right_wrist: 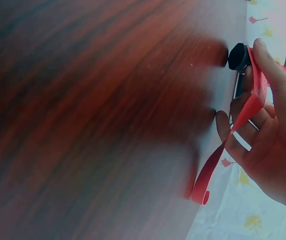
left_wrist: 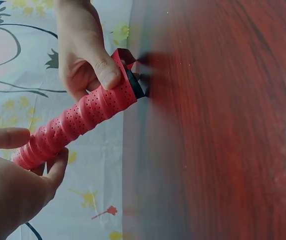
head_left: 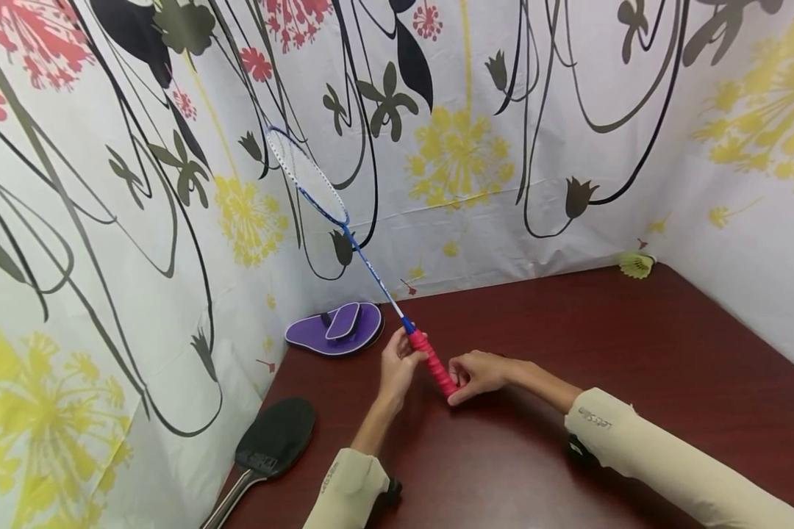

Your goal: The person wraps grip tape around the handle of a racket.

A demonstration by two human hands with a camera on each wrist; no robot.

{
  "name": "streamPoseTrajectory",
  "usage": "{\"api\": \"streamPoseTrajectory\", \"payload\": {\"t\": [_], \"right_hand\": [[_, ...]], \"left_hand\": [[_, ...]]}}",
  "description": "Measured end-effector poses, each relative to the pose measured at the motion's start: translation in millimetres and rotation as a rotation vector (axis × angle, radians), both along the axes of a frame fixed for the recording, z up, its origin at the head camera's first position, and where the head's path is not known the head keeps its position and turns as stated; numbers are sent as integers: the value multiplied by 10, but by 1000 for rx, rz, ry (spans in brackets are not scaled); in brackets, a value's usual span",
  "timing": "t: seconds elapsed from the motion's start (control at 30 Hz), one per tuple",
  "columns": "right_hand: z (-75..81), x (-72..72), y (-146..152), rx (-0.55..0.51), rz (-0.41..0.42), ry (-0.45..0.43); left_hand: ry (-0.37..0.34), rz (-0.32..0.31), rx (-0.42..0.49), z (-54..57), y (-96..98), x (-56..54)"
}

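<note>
A blue and white badminton racket (head_left: 370, 268) slants up to the left, its strung head in front of the patterned cloth. Red perforated grip tape (left_wrist: 93, 110) winds round its handle in ridges. My left hand (head_left: 397, 367) holds the handle's upper part between thumb and fingers. At the butt end my right hand (head_left: 483, 371) pinches the tape, the thumb lying along it. A loose tail of tape (right_wrist: 212, 165) twists away below the right fingers in the right wrist view. The black butt cap (right_wrist: 238, 57) shows beside the right thumb.
On the dark red table (head_left: 635, 345), a purple paddle case (head_left: 337, 330) lies at the back left. A black table tennis paddle (head_left: 278, 437) is at the left edge. A yellow shuttlecock (head_left: 637, 264) sits in the far right corner. Flower-printed cloth (head_left: 437, 242) walls the back and sides.
</note>
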State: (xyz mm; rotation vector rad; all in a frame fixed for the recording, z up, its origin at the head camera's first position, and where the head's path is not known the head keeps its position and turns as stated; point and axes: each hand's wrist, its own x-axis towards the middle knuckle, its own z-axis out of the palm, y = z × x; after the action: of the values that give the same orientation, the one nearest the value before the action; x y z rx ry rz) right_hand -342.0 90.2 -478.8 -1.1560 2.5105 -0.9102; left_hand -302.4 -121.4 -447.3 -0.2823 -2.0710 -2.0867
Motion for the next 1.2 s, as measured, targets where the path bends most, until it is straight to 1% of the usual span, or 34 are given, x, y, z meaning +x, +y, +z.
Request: {"api": "streamPoseTrajectory", "payload": {"t": [0.07, 0.2, 0.3, 0.4, 0.5, 0.57, 0.63, 0.67, 0.73, 0.8, 0.83, 0.87, 0.9, 1.0, 1.1, 1.2], "right_hand": [[-7, -6, 2, 0, -3, 4], [-13, -10, -7, 21, -30, 21], [-16, 0, -18, 40, -55, 39], [-17, 9, -21, 42, -65, 49], [-19, 14, -10, 33, -57, 47], [-16, 13, 11, 9, -34, 34], [-3, 6, 48, -20, 3, 17], [5, 1, 70, -35, 22, 14], [22, -18, 124, -63, 64, 8], [37, -36, 181, -73, 89, 26], [40, -44, 208, -76, 98, 44], [41, -47, 230, -73, 98, 65], [41, -50, 252, -73, 98, 82], [31, -51, 297, -69, 88, 124], [19, -51, 306, -68, 86, 126], [5, -49, 296, -66, 90, 122]], "left_hand": [[8, 7, -20, -18, 15, -12], [35, 40, -49, -138, 41, -88], [63, 63, -70, -210, 60, -124], [97, 75, -78, -241, 77, -138], [111, 96, -73, -251, 89, -141], [100, 99, -43, -261, 92, -145], [75, 101, -34, -182, 94, -84], [52, 99, -30, -167, 88, -79], [14, 92, -28, -159, 65, -87], [-12, 89, -42, -147, 37, -94], [-20, 86, -42, -183, 18, -126], [-28, 84, -40, -223, 1, -159], [-27, 80, -38, -238, -15, -162], [-30, 63, -47, -249, -44, -154], [-36, 39, -58, -256, -63, -143], [-46, -2, -53, -257, -71, -140]]}}
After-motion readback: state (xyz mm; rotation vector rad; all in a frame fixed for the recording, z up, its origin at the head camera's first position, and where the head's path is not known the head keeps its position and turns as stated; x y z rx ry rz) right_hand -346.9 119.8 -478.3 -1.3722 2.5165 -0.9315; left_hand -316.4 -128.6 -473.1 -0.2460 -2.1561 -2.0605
